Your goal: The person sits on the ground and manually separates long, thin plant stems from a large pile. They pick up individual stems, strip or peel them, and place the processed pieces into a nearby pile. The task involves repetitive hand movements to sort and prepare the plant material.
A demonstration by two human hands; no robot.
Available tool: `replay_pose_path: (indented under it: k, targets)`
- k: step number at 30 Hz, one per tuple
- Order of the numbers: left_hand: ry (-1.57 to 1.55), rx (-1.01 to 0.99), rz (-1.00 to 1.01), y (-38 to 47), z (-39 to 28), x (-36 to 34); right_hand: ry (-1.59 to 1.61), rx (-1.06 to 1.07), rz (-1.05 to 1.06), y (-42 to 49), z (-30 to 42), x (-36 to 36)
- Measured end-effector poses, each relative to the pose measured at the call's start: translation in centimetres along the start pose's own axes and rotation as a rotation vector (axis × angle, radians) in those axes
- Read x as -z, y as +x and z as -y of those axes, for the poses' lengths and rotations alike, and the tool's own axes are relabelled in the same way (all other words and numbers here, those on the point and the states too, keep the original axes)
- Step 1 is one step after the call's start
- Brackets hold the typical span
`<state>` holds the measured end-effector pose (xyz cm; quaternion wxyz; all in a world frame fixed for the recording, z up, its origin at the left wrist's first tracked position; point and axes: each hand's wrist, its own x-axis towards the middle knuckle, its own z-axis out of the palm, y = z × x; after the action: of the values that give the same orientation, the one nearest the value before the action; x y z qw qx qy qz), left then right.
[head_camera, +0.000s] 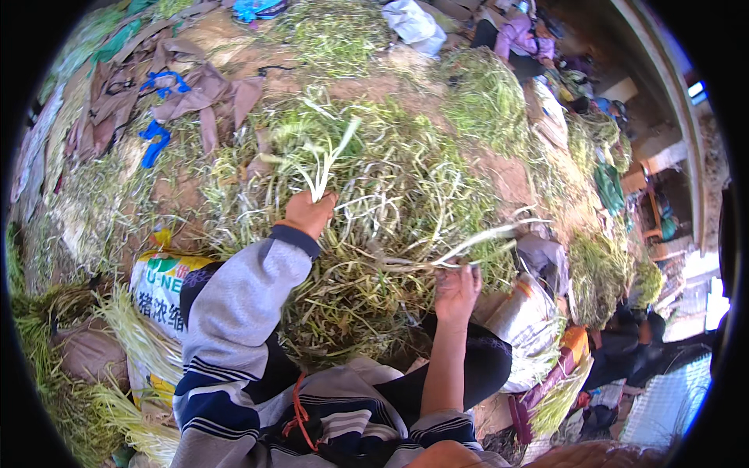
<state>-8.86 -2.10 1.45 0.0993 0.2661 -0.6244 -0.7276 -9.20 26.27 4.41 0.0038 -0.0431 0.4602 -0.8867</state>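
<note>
Pale green leafy stalks stand up out of my left hand, which is closed around their lower ends. My right hand is lower and to the right, its fingertips pinching a long whitish stalk that slants up to the right. Some thinner strands lie by those fingertips, partly blurred. Beneath and between both hands spreads a thick heap of loose green and yellowish leaves and stalks. The exact kind of plant cannot be told.
A printed yellow and white sack with pale stalks is at my left; a white woven sack is at my right. Brown cloth and blue strips lie at upper left. A person in purple sits at upper right, among more plant heaps.
</note>
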Motion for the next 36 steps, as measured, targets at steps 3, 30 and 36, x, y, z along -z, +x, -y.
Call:
replay_pose_path:
  k: [3,30,36]
  targets:
    - [0.001,0.07,0.172,-4.3,-3.2,-2.0,-0.061,-0.072,0.099,0.4,-0.6,-0.2]
    - [-0.385,0.184,0.195,-3.7,-4.0,-0.3,-1.053,0.236,0.871,-6.3,-5.6,-1.6]
    - [-0.565,0.043,0.192,-3.0,-5.8,2.5,-1.288,0.188,0.842,-9.4,-8.3,1.2]
